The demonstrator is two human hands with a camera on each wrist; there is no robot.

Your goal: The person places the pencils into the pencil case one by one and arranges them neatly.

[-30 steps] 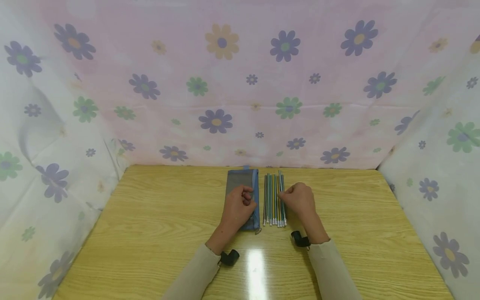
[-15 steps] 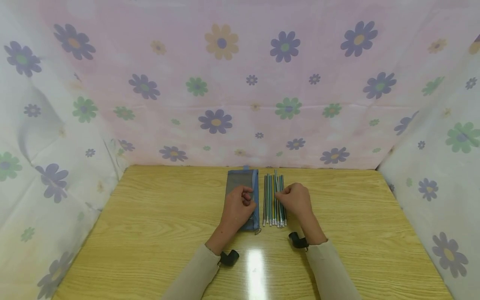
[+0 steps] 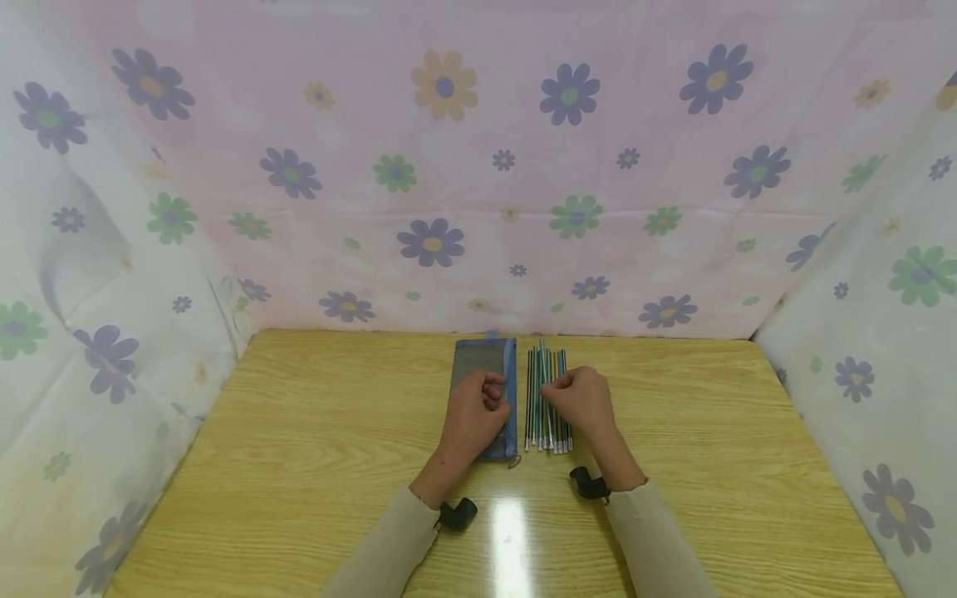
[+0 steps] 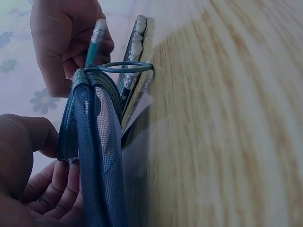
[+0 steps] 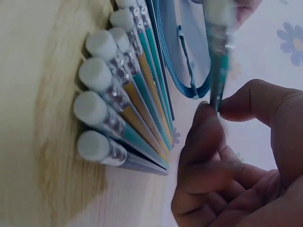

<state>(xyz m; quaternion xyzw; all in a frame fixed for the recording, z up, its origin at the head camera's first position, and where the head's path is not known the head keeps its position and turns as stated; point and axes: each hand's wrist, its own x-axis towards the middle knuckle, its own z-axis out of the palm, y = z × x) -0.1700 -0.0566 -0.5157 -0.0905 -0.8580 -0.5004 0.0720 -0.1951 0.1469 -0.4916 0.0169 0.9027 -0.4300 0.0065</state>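
Note:
A blue mesh zip pencil case (image 3: 473,355) lies on the table with a ring at its near end. My left hand (image 3: 475,413) grips its zip edge; in the left wrist view the thumb and fingers are at the lifted edge. The mouth gapes in the right wrist view. My right hand (image 3: 585,400) pinches a teal pencil (image 5: 218,71) between thumb and fingertips, its white eraser end towards me, above the row. Several striped pencils (image 3: 561,436) with white erasers lie side by side right of the case. Fingers partly hide the case and the row.
The wood-grain table (image 3: 314,432) runs back to a flowered cloth (image 3: 478,183) at the rear, with more cloth at both sides. Black wrist cameras (image 3: 458,514) sit by both sleeves. A light reflection lies on the table's near part.
My right hand has moved left across the row with the pinched pencil, towards the pencil case. My left hand has stayed in place on the case.

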